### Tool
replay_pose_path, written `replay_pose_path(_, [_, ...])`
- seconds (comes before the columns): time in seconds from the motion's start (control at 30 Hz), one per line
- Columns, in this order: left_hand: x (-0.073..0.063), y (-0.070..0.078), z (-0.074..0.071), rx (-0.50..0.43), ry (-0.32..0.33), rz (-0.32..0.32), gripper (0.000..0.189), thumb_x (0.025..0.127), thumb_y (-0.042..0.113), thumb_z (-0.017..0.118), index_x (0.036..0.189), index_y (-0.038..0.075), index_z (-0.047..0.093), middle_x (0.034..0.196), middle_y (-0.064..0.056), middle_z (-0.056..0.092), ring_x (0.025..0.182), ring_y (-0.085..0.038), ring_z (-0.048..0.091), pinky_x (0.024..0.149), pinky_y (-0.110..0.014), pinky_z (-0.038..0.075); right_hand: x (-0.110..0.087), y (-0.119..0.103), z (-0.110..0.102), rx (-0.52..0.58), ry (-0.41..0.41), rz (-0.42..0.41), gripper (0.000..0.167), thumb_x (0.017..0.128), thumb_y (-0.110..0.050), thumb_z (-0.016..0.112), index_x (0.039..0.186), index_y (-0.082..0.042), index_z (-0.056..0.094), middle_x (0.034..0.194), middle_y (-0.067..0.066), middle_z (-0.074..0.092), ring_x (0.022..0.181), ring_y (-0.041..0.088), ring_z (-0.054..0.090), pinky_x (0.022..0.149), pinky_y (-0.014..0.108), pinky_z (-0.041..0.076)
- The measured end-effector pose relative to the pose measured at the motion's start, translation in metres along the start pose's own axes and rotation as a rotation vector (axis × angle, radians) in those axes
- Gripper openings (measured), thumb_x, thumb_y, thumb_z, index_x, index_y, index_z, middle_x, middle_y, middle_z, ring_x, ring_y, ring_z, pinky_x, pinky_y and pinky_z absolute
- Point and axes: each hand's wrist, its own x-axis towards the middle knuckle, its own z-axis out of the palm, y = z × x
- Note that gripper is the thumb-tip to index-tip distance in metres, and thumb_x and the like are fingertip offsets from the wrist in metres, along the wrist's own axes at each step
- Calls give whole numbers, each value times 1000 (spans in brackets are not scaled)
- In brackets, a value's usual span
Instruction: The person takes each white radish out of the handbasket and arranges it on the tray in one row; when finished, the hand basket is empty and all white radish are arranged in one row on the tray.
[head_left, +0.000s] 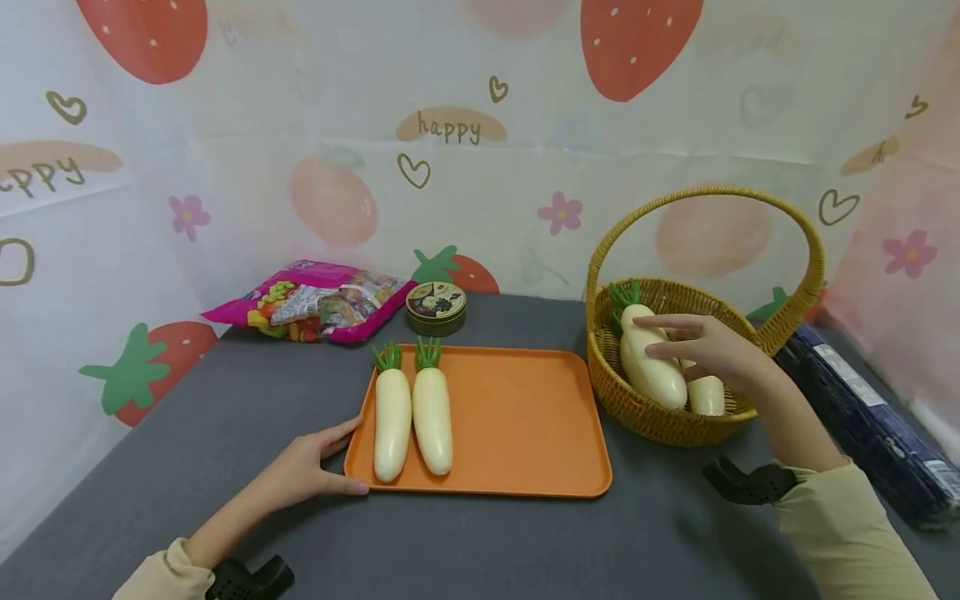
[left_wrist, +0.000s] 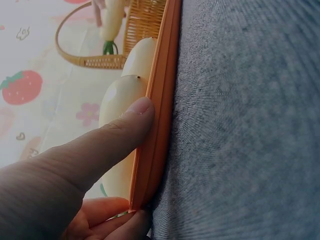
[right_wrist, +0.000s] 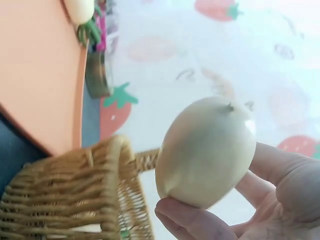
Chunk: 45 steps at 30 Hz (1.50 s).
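In the head view my right hand [head_left: 708, 346] grips a white radish [head_left: 654, 367] with green leaves, inside the wicker basket [head_left: 645, 425]. The right wrist view shows this radish [right_wrist: 205, 155] between thumb and fingers, its root tip toward the camera. Beneath the hand lies another white piece [head_left: 707, 396], partly hidden. My left hand [head_left: 307, 467] holds the near left corner of an orange tray [head_left: 525, 425], thumb on the front rim and fingers at the left side. Two white radishes [head_left: 392, 425] lie side by side on the tray's left part, leaves toward the back.
Behind the tray are a pink snack bag [head_left: 322, 300] and a round green tin [head_left: 435, 308]. A tall handle [head_left: 705, 192] arches over the basket. To its right lies a long dark blue package [head_left: 870, 417]. A strawberry-print curtain [head_left: 525, 167] hangs behind the grey table [head_left: 450, 542].
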Motion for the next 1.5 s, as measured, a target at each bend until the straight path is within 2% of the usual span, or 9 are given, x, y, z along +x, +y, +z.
replay_pose_path(0.13, [0, 1, -2, 14, 1, 8, 89, 69, 34, 76, 136, -5, 32, 129, -26, 40, 117, -34, 41, 93, -50, 31, -11, -7, 8, 15, 3, -31, 61, 86, -27, 61, 137, -4, 37, 139, 24, 21, 111, 39, 41, 69, 43, 50])
replay_pose_path(0.27, [-1, -1, -1, -11, 8, 8, 88, 69, 36, 76, 138, 0, 33, 133, -23, 38, 119, -33, 39, 95, -52, 28, -22, -11, 20, 25, -26, -67, 56, 86, -23, 62, 135, -4, 41, 137, 23, 26, 83, 24, 54, 57, 35, 50])
replay_pose_path(0.4, [1, -2, 2, -35, 2, 10, 88, 69, 36, 76, 138, 2, 33, 134, -21, 37, 120, -32, 38, 96, -51, 27, -33, -15, 29, -3, -88, -143, 51, 87, -16, 60, 133, -1, 43, 92, 17, 57, 54, 18, 44, 46, 30, 42])
replay_pose_path(0.53, [2, -3, 1, -39, 6, -1, 89, 69, 37, 76, 138, 1, 33, 133, -22, 38, 120, -33, 38, 96, -51, 28, -32, -19, 42, -25, -117, -170, 50, 88, -17, 59, 133, -2, 43, 60, 5, 48, 48, 18, 37, 45, 29, 39])
replay_pose_path(0.83, [-1, -4, -3, 26, 26, 25, 85, 68, 38, 76, 133, -3, 40, 132, -24, 39, 119, -36, 38, 94, -47, 33, 1, -17, 91, -63, -80, -225, 52, 85, -26, 63, 132, -9, 47, 92, 11, 60, 70, 22, 57, 57, 39, 50])
replay_pose_path(0.9, [-1, -4, -3, 28, 23, 23, 85, 68, 38, 76, 132, -4, 40, 131, -25, 38, 118, -36, 39, 93, -47, 34, 8, -17, 99, -48, -87, -236, 52, 85, -25, 64, 131, -9, 47, 82, 13, 60, 67, 24, 57, 59, 40, 50])
replay_pose_path(0.97, [0, -4, -3, 27, 19, 19, 85, 68, 38, 76, 133, -4, 40, 132, -25, 38, 118, -36, 39, 93, -47, 34, 13, -17, 106, -39, -85, -244, 52, 84, -25, 64, 130, -8, 48, 86, 15, 59, 69, 23, 58, 59, 39, 51])
replay_pose_path(1.13, [1, -3, -3, 24, 12, 7, 86, 68, 38, 76, 133, -4, 39, 132, -25, 38, 118, -36, 39, 94, -46, 33, 26, -20, 118, -8, -89, -221, 52, 83, -25, 66, 130, -10, 50, 119, 16, 46, 85, 21, 60, 62, 34, 52])
replay_pose_path(1.5, [1, 0, -3, 49, 1, 14, 86, 68, 37, 76, 132, -6, 38, 130, -25, 39, 117, -36, 40, 92, -47, 34, 47, -20, 136, 7, -103, -189, 50, 83, -24, 65, 130, -13, 50, 96, 13, 61, 81, 20, 61, 62, 35, 52])
